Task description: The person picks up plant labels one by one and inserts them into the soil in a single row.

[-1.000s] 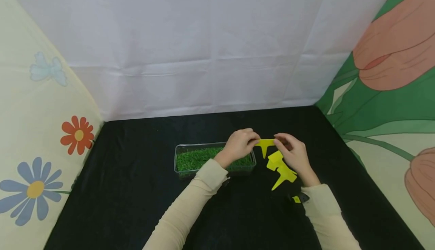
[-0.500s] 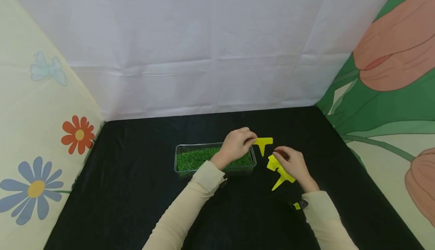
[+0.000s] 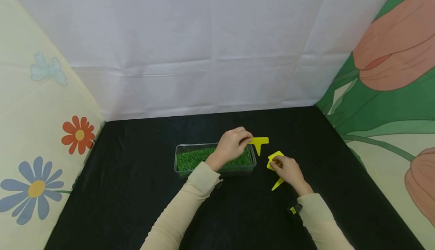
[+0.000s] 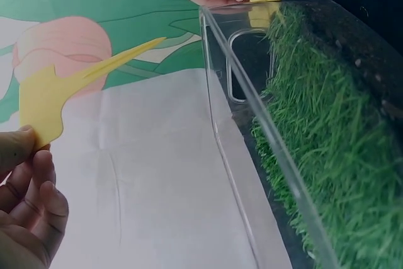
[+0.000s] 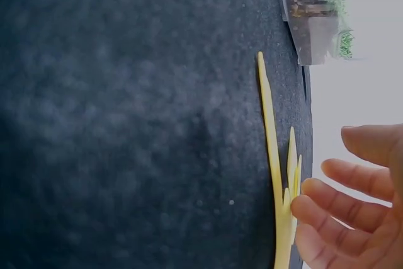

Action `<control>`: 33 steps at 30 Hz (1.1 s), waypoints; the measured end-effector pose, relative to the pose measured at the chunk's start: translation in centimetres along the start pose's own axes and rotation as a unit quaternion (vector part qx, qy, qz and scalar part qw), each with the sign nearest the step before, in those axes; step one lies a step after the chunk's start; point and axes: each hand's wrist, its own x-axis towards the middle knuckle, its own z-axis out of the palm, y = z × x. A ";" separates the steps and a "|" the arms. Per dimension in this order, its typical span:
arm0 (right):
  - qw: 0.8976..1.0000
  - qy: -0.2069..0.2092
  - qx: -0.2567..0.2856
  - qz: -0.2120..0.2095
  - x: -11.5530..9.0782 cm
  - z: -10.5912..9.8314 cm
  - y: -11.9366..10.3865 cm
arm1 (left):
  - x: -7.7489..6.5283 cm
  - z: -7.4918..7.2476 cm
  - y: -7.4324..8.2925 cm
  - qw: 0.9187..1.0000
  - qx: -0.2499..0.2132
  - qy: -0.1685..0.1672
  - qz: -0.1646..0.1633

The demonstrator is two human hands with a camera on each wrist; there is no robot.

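My left hand (image 3: 229, 148) pinches a yellow T-shaped plant label (image 3: 260, 141) by one end of its head. Its pointed stem hangs down, just beyond the right end of a clear plastic planter (image 3: 176, 155) filled with green artificial grass (image 3: 195, 159). In the left wrist view, thumb and fingers hold the label (image 4: 44, 102) at its corner. My right hand (image 3: 289, 172) is over several more yellow plant labels (image 3: 276, 154) on the black tabletop, partly hiding them. In the right wrist view its fingers (image 5: 343, 203) are loosely bent and spread, fingertips right beside the labels (image 5: 271, 137).
A black cloth (image 3: 136, 189) covers the table. White fabric (image 3: 204, 53) hangs along the back edge, with flower-printed panels on the left (image 3: 34, 102) and right (image 3: 384, 129). Dark soil-like material (image 4: 343, 48) shows under the grass in the planter.
My right hand let go of the held label's other end and moved down toward me over the pile. My left hand has shifted slightly left with the label.
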 end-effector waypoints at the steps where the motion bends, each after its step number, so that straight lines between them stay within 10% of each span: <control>1: 1.000 0.000 0.000 -0.003 0.0 0.0 0.0 | 0.0 -0.1 0.0 1.000 0.000 0.003 0.004; 33: 1.000 0.022 0.009 -0.014 -0.5 -0.4 0.5 | -2.1 -3.6 -1.2 0.997 0.054 0.038 0.046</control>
